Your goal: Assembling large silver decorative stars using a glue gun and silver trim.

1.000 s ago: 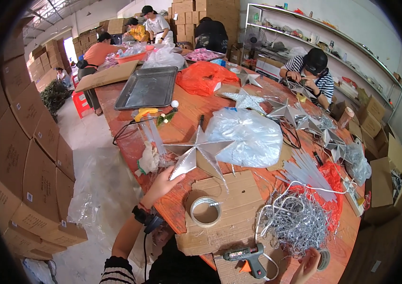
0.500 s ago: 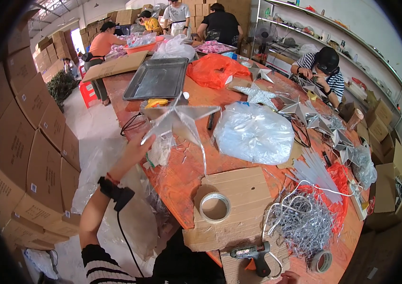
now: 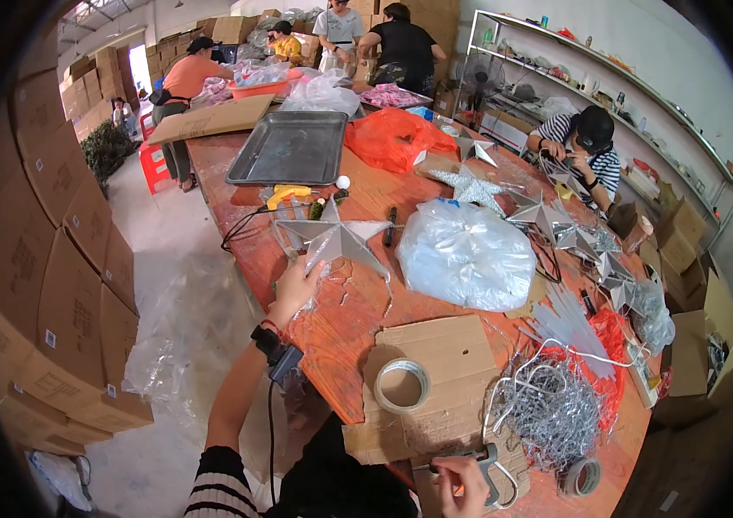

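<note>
Fingers of the left hand [image 3: 294, 289] are pinched on one silver star [image 3: 333, 238], held above the table [image 3: 358, 302] — the right hand [image 3: 461, 483] is curled around one glue gun [image 3: 485, 470]; one tape roll [image 3: 402, 385] lies between

Silver star [image 3: 334, 238] now farther forward
</note>
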Demonstrator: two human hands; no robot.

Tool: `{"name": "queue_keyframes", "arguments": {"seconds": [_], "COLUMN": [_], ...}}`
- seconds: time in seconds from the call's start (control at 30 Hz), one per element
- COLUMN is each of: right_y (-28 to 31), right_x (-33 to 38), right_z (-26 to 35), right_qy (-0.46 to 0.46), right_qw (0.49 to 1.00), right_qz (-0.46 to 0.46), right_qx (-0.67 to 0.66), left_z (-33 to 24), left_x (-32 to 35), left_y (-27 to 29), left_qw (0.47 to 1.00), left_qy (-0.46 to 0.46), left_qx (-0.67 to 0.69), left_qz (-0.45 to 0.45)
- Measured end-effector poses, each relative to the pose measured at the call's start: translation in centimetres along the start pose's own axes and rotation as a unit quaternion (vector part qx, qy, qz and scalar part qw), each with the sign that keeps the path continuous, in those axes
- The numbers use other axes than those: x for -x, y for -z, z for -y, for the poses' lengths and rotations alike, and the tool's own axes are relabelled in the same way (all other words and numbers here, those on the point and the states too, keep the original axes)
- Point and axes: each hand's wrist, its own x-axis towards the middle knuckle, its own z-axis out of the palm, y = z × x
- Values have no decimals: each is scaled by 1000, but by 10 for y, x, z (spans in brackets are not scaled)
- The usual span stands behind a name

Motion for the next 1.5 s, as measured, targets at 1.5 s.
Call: {"name": "queue_keyframes", "arguments": {"seconds": [1.5], "right_y": [61], "right_x": [-7], "right_z": [-89], "right_qy": [-73], "right_qw": [974], "right_qz": [-211], "right_qx": [-31], "left_z": [135], "left_x": [252], "left_y": [203], "left_qw": [930], "left_qy": [179], "left_qx": [-161], "left_qz": [-276]}}
